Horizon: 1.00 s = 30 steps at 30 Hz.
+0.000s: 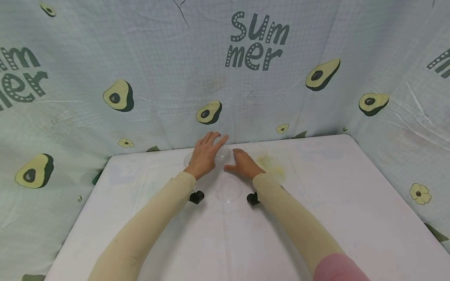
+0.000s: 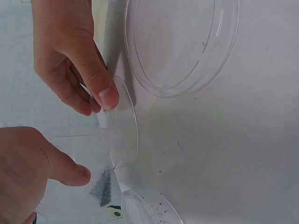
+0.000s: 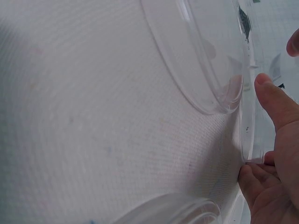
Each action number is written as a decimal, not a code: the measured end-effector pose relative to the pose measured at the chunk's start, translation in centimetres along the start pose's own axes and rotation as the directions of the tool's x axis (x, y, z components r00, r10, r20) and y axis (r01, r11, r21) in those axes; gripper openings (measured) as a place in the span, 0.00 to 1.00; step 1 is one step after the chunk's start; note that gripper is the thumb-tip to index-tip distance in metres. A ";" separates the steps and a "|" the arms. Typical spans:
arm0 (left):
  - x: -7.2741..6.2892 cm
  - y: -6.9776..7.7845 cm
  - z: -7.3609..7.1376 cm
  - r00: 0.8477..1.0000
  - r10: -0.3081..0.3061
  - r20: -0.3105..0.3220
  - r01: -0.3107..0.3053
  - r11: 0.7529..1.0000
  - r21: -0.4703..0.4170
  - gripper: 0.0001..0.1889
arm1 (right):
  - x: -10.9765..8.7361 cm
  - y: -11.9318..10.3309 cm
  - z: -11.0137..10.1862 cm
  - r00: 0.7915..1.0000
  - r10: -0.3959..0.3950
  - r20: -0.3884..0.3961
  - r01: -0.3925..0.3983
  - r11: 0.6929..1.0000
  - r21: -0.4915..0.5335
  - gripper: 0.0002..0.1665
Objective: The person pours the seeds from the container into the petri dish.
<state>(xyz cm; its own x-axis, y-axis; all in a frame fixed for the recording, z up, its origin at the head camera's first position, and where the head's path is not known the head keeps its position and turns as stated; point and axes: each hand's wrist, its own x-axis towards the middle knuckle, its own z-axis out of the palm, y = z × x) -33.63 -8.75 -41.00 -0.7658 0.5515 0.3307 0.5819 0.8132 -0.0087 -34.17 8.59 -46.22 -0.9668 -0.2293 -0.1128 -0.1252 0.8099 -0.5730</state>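
My right hand [image 1: 245,164] holds the edge of a clear round petri dish [image 2: 125,128] between thumb and curled fingers, in the left wrist view. The right wrist view shows those fingertips [image 3: 247,177] at the dish's edge. Just left of it, my left hand [image 1: 205,158] hovers with relaxed, spread fingers, apart from the dish. Its thumb [image 2: 70,171] points toward the dish. Nearer me, another clear petri dish [image 1: 228,190] lies flat on the table.
A petri dish with dark specks [image 2: 149,207] lies behind the left hand. Another clear dish [image 3: 173,207] lies beyond the right hand. The white-covered table [image 1: 334,195] meets a printed cloth [image 1: 168,89] at its far edge. A yellowish stain [image 1: 275,169] marks the cover.
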 end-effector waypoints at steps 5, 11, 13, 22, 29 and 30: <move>0.0 0.1 0.2 1.000 0.015 0.005 -0.015 1.000 0.027 0.48 | -0.1 0.0 0.0 1.000 -0.011 -0.006 0.011 1.000 0.001 0.53; 0.1 0.2 0.3 1.000 0.027 0.008 -0.027 0.999 0.033 0.48 | -0.1 0.1 0.0 1.000 -0.015 -0.008 0.015 1.000 0.001 0.53; 0.0 0.2 0.3 0.999 0.034 0.006 -0.034 0.999 0.036 0.48 | -0.1 0.1 0.1 1.000 -0.017 -0.009 0.017 1.000 -0.004 0.53; 0.0 0.2 0.6 0.998 0.061 0.002 -0.061 0.997 0.051 0.47 | 0.0 0.1 0.2 1.000 -0.006 -0.011 0.006 1.000 0.000 0.53; 0.1 0.4 0.5 0.997 0.075 -0.003 -0.075 0.995 0.071 0.47 | -0.1 0.0 0.1 1.000 -0.001 -0.001 0.001 1.000 -0.002 0.53; 0.1 0.4 0.5 0.997 0.077 -0.004 -0.077 0.995 0.070 0.47 | -0.2 0.0 0.0 1.000 -0.001 0.000 0.001 1.000 0.000 0.53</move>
<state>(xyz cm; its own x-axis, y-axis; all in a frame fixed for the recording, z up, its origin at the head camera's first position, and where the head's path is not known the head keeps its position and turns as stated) -33.63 -8.27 -41.44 -0.7177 0.6118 0.3325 0.6182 0.7796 -0.1001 -34.02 8.63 -46.23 -0.9667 -0.2301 -0.1120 -0.1263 0.8097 -0.5731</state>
